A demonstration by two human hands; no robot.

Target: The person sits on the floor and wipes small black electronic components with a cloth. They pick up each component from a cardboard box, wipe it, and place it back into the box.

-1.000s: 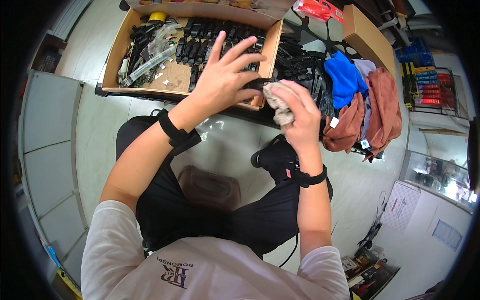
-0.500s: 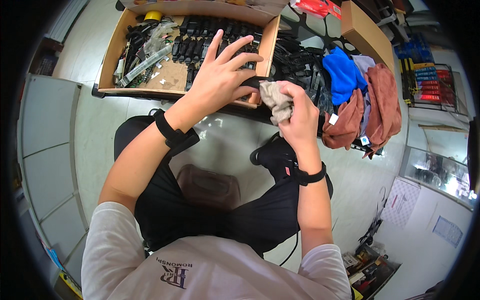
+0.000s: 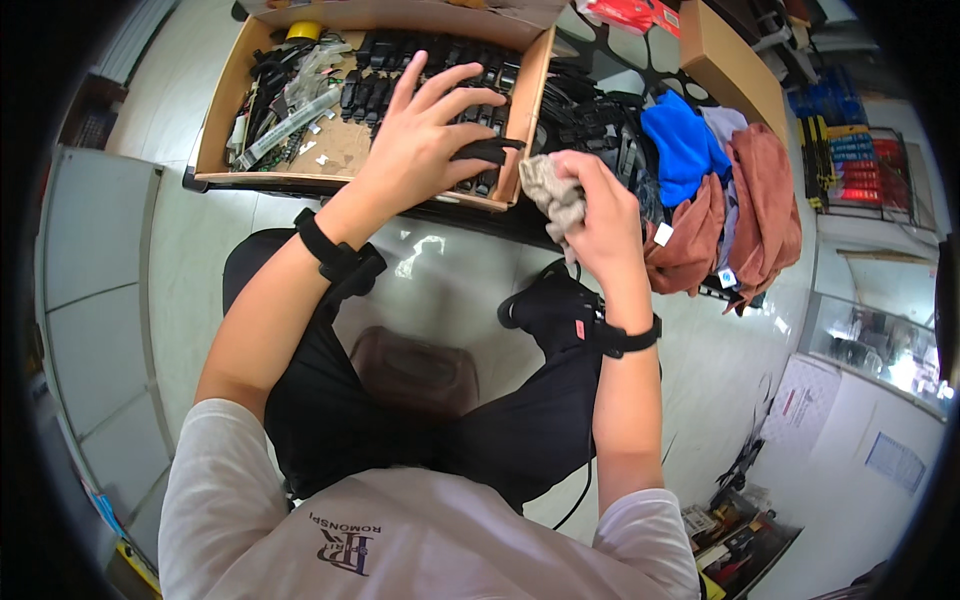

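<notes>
Over the right end of a cardboard box [image 3: 533, 88], my left hand [image 3: 415, 140] pinches a slim black part [image 3: 485, 151] between thumb and forefinger, with the other fingers spread. The part's thin end points right; its exact kind is unclear. My right hand [image 3: 608, 217] grips a crumpled beige cloth [image 3: 550, 192] just beside that end, a narrow gap apart from it. Inside the box, under my left hand, several similar black pieces [image 3: 368, 95] lie in rows.
A yellow roll [image 3: 304, 31], a clear plastic bag and thin strips fill the box's left side. Black parts [image 3: 590, 115] are heaped to its right. Beyond them lie a blue cloth [image 3: 682, 135] and brown cloths [image 3: 762, 190]. A brown stool [image 3: 415, 370] stands between my legs.
My right hand with the cloth has drawn slightly away, and the black part's end now shows free of the cloth. The left hand has shifted a little left.
</notes>
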